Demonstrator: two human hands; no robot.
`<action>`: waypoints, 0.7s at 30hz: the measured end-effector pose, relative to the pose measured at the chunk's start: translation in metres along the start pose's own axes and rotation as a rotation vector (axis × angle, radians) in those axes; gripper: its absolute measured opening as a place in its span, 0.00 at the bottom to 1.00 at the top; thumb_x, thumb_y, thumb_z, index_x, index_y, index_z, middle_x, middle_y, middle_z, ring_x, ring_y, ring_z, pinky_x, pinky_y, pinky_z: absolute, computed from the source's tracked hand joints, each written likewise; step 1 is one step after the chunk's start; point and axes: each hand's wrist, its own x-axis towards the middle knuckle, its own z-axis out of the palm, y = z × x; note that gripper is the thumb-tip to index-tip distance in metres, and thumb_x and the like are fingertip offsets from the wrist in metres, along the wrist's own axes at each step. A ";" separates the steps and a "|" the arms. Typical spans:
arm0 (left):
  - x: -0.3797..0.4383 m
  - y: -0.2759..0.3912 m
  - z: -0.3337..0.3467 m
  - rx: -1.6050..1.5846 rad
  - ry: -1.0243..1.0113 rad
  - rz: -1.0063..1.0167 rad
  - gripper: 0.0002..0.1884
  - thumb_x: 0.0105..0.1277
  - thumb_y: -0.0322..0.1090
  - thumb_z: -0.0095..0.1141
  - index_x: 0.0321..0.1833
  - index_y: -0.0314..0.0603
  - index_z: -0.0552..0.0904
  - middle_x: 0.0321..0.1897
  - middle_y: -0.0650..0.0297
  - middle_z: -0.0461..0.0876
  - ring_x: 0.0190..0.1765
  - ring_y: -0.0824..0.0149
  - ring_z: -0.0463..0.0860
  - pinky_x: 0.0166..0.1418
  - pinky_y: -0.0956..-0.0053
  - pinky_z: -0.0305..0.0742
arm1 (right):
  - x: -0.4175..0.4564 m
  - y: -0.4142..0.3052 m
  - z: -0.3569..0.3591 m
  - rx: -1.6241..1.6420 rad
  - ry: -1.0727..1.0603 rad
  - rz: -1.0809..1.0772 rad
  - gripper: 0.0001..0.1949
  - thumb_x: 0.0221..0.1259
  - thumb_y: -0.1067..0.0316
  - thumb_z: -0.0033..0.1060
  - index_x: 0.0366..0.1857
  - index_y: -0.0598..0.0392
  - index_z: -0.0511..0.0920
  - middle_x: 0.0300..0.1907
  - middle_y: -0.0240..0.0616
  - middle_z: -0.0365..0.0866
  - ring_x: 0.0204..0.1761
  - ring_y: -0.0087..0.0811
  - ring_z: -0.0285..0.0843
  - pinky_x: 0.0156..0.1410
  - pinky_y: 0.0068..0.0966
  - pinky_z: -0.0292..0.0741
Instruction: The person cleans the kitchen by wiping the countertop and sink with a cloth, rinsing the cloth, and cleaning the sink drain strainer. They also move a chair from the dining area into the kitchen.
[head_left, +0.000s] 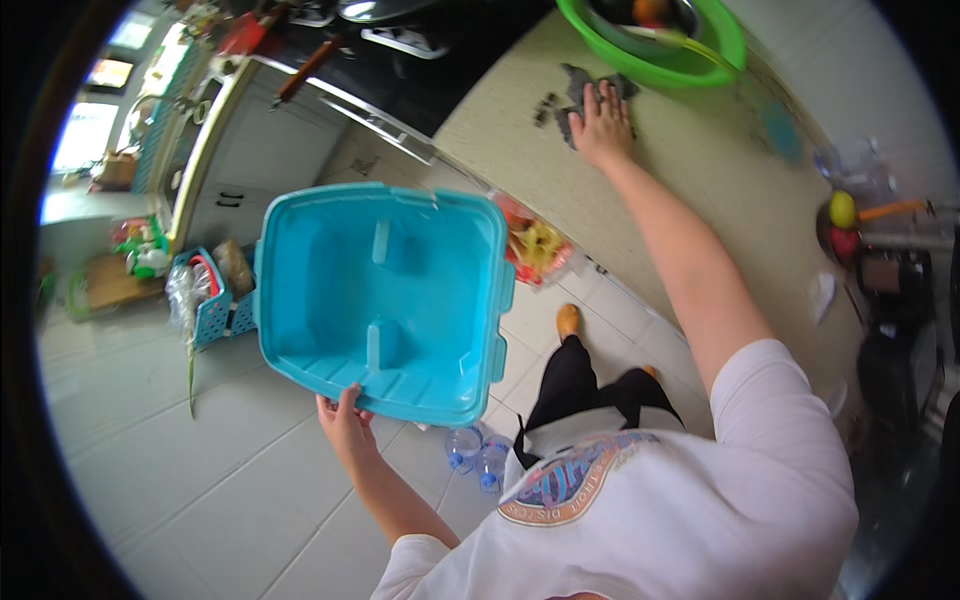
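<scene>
My left hand (349, 427) grips the lower rim of a turquoise plastic storage bin (442, 300), thumb over the edge. The bin is held off the floor, its hollow inside facing me, with two raised ridges showing. My right hand (604, 124) lies flat, fingers slightly apart, on a crumpled dark grey cloth (576, 84) on the beige countertop (697, 180). Small dark crumbs (545, 110) are scattered just left of the cloth.
A green basin (724, 49) holding a metal bowl stands beyond my right hand. The black stove (472, 45) adjoins the counter. On the tiled floor are plastic bottles (463, 450) and a blue basket (214, 311). A red-and-yellow bag (536, 244) lies behind the bin.
</scene>
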 end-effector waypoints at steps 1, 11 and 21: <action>-0.002 0.001 0.003 0.012 -0.030 0.000 0.16 0.59 0.21 0.58 0.50 0.38 0.74 0.32 0.68 0.77 0.25 0.78 0.75 0.21 0.85 0.68 | -0.017 0.003 -0.007 -0.019 0.006 0.009 0.35 0.69 0.45 0.42 0.75 0.56 0.55 0.77 0.55 0.48 0.79 0.49 0.43 0.81 0.45 0.40; -0.075 0.021 0.135 0.015 -0.568 0.022 0.18 0.62 0.20 0.55 0.56 0.35 0.73 0.41 0.60 0.82 0.35 0.69 0.84 0.31 0.78 0.85 | -0.282 0.010 -0.147 0.823 -0.424 0.292 0.30 0.64 0.57 0.53 0.69 0.58 0.64 0.73 0.54 0.57 0.76 0.52 0.50 0.79 0.49 0.46; -0.172 -0.061 0.228 0.224 -0.936 -0.029 0.21 0.62 0.22 0.55 0.59 0.30 0.68 0.46 0.51 0.80 0.40 0.59 0.86 0.37 0.69 0.89 | -0.489 0.184 -0.300 -0.074 -0.098 0.486 0.34 0.61 0.63 0.58 0.72 0.55 0.59 0.75 0.49 0.53 0.76 0.47 0.51 0.79 0.48 0.49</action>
